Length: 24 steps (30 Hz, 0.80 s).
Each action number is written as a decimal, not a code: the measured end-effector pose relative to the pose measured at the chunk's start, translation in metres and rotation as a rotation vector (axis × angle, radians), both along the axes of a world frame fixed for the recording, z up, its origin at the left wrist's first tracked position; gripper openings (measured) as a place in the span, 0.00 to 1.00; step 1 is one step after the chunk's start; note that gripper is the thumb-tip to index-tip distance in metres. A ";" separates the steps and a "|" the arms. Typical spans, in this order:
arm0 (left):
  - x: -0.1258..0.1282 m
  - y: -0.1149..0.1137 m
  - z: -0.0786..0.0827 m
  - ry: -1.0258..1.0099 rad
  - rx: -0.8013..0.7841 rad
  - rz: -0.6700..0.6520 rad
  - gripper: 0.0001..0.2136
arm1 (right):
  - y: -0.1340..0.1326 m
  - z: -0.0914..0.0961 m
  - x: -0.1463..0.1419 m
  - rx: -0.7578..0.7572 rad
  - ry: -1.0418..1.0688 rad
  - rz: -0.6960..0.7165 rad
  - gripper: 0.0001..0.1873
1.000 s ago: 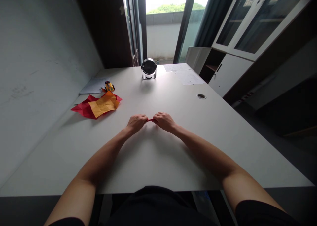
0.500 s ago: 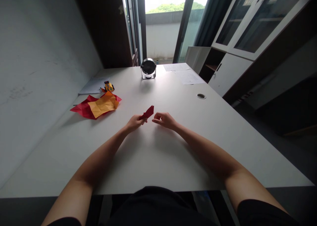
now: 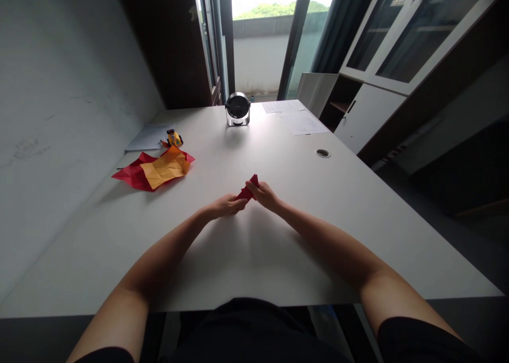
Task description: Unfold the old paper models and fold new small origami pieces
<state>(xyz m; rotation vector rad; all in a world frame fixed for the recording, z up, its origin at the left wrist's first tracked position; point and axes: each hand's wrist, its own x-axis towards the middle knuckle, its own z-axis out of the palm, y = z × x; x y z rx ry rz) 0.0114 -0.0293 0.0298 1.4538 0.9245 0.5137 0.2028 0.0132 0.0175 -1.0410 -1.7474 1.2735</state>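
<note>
A small folded red paper [image 3: 247, 191] is held just above the white table [image 3: 254, 257], near its middle. My left hand [image 3: 226, 206] pinches its lower left end with closed fingers. My right hand [image 3: 265, 195] grips its upper right part, fingers curled round it. The two hands nearly touch each other. Most of the paper is hidden by the fingers.
At the left lie creased red paper [image 3: 131, 175] and orange paper [image 3: 166, 168] sheets, with a small yellow toy [image 3: 174, 138] and a white sheet [image 3: 149, 138] behind. A small round fan [image 3: 237, 109] and papers [image 3: 296, 118] stand at the far edge. A cable hole [image 3: 323, 153] is to the right.
The paper was pressed flat between both hands, then lifted by the left hand alone. Now the right hand has come back and taken hold of its upper end.
</note>
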 end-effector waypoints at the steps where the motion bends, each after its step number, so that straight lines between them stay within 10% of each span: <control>1: -0.002 0.001 0.000 0.003 -0.008 -0.010 0.26 | 0.000 0.000 0.000 0.001 0.000 -0.004 0.36; 8: -0.012 0.005 -0.002 -0.019 -0.035 -0.020 0.25 | 0.004 0.000 0.003 0.044 0.019 -0.042 0.37; 15: -0.013 0.015 -0.016 -0.104 0.136 0.263 0.24 | 0.011 -0.006 0.008 0.036 0.037 -0.102 0.35; 24: -0.020 0.012 -0.009 -0.006 0.117 0.153 0.23 | 0.012 -0.006 0.009 0.067 0.077 -0.123 0.34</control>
